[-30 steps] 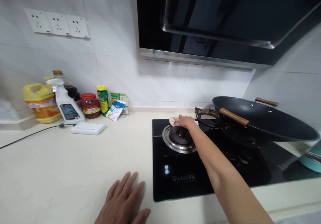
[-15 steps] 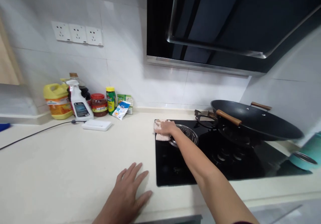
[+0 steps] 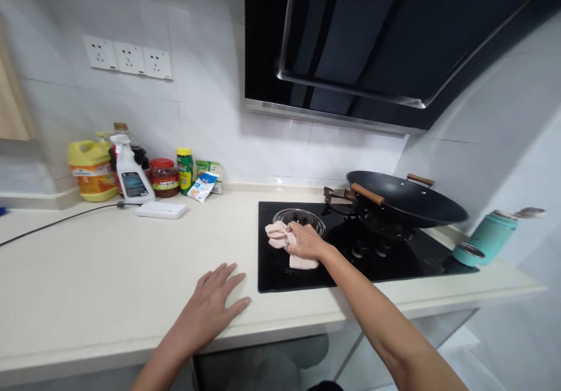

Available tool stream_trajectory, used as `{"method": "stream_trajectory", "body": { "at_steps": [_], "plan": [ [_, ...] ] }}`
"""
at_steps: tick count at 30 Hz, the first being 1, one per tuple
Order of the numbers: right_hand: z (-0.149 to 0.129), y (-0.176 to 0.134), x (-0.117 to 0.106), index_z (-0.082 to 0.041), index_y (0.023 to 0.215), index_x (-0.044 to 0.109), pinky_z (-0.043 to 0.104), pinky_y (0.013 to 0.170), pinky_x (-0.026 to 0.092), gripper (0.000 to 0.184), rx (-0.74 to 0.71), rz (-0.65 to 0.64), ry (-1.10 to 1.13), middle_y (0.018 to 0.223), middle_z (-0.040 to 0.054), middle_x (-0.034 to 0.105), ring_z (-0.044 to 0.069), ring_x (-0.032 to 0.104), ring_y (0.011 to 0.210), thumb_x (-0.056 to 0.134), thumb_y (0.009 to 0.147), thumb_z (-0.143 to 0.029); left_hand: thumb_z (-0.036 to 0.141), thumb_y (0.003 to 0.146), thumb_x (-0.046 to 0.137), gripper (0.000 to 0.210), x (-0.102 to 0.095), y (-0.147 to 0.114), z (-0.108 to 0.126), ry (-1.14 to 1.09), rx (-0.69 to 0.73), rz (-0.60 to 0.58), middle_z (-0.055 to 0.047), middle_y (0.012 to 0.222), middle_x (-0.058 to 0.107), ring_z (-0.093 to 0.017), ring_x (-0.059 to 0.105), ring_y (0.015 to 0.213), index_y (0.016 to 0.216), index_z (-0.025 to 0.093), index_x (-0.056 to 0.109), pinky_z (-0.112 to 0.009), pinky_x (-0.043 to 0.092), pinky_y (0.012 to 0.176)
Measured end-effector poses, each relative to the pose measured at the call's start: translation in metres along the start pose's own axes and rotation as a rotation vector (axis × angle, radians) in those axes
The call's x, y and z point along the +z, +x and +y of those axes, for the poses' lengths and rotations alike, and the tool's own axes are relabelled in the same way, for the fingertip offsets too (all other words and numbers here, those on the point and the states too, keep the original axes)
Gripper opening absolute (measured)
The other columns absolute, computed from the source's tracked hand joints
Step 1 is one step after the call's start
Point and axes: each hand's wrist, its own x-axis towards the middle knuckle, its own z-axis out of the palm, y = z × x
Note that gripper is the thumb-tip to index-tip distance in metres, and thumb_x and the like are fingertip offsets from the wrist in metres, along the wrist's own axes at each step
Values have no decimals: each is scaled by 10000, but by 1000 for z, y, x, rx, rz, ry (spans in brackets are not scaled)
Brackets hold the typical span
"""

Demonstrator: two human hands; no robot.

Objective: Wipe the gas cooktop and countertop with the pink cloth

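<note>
Gripped in my right hand [image 3: 305, 241] is a bunched pale pink cloth [image 3: 277, 234]. It presses on the black glass gas stove [image 3: 274, 274], just in front of the left burner [image 3: 302, 218]. My left hand [image 3: 217, 297] lies on the white countertop [image 3: 131, 274], fingers spread and holding nothing, left of the stove's front corner. A big black wok [image 3: 412, 201] with wooden handles sits over the stove's right side. Two dark knobs [image 3: 359, 248] are to the right of my right hand.
Along the wall stand a yellow jug [image 3: 91, 172], a white spray bottle [image 3: 131, 172], a red-lidded jar [image 3: 164, 177], a green bottle [image 3: 184, 169] and a packet [image 3: 203, 186]. A white device [image 3: 161, 210] has a black cable. A teal container [image 3: 495, 236] stands far right. The range hood [image 3: 350, 40] hangs above.
My right hand has drawn the cloth from the stove's left rear edge toward the front, past the burner. My left hand stays flat on the counter. The view has shifted slightly.
</note>
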Motion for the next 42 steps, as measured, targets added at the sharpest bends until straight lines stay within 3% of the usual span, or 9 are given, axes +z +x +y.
{"method": "stream_trajectory", "body": {
  "at_steps": [5, 11, 18, 26, 29, 32, 36, 38, 42],
  "plan": [
    [4, -19, 2, -208, 1302, 538, 387, 976, 362, 498, 24, 46, -25, 1259, 107, 620, 274, 577, 1114, 562, 855, -427, 638, 952, 490, 575, -2, 1, 1, -2, -17, -28, -87, 1567, 486, -338, 405, 1464, 1402, 302, 617, -530, 349, 1162],
    [16, -45, 6, -265, 1341, 571, 390, 1022, 342, 463, 134, 61, -78, 1392, 92, 575, 276, 497, 1291, 479, 923, -439, 631, 950, 494, 578, -1, 2, -1, -2, -20, -28, -77, 1568, 486, -343, 399, 1467, 1405, 297, 615, -534, 342, 1168],
    [52, -82, -11, -123, 1283, 606, 383, 979, 366, 432, 358, 85, -202, 1255, 190, 653, 301, 589, 1166, 479, 910, -300, 613, 958, 479, 593, -7, 3, 6, -2, -29, -67, -97, 1591, 449, -341, 358, 1491, 1422, 263, 598, -534, 317, 1182],
    [-40, -95, 12, -179, 1212, 636, 355, 881, 420, 434, 278, 149, -160, 1176, 136, 690, 278, 625, 1091, 501, 891, -440, 597, 954, 480, 601, -3, 4, 5, 18, -10, -37, -121, 1583, 457, -347, 359, 1490, 1421, 239, 601, -535, 306, 1180],
    [-75, -94, 20, -195, 1186, 643, 400, 913, 419, 434, 203, 154, 29, 1164, 131, 700, 295, 627, 1086, 495, 886, -471, 588, 951, 486, 592, -1, 6, 4, 18, -14, -34, -121, 1577, 465, -347, 377, 1480, 1419, 244, 602, -535, 306, 1178],
    [-88, -84, 25, -211, 1103, 664, 447, 962, 409, 400, 198, 180, 439, 1124, 106, 716, 305, 618, 1083, 531, 864, -502, 586, 951, 482, 588, 0, 7, 3, 20, -21, -35, -117, 1580, 462, -342, 374, 1482, 1415, 247, 606, -528, 302, 1179],
    [-73, -68, 25, -188, 1136, 644, 365, 862, 487, 480, 183, 211, 799, 1083, 92, 720, 238, 644, 966, 397, 940, -550, 577, 953, 477, 581, 1, 7, 2, 25, -20, -34, -114, 1582, 460, -335, 361, 1490, 1415, 248, 604, -516, 299, 1179],
    [-51, -67, 19, -176, 1163, 640, 347, 815, 511, 512, 173, 206, 811, 1037, 85, 718, 220, 653, 907, 367, 949, -553, 586, 949, 475, 585, 1, 7, 2, 12, -26, -37, -109, 1578, 467, -336, 367, 1486, 1412, 253, 606, -519, 302, 1177],
    [9, -83, -6, -171, 974, 711, 399, 921, 497, 323, 250, 259, 695, 982, 86, 680, 244, 633, 953, 606, 811, -430, 604, 937, 479, 597, -1, 6, 4, -9, -31, -30, -103, 1575, 471, -340, 373, 1483, 1404, 258, 614, -525, 302, 1177]
  ]
}}
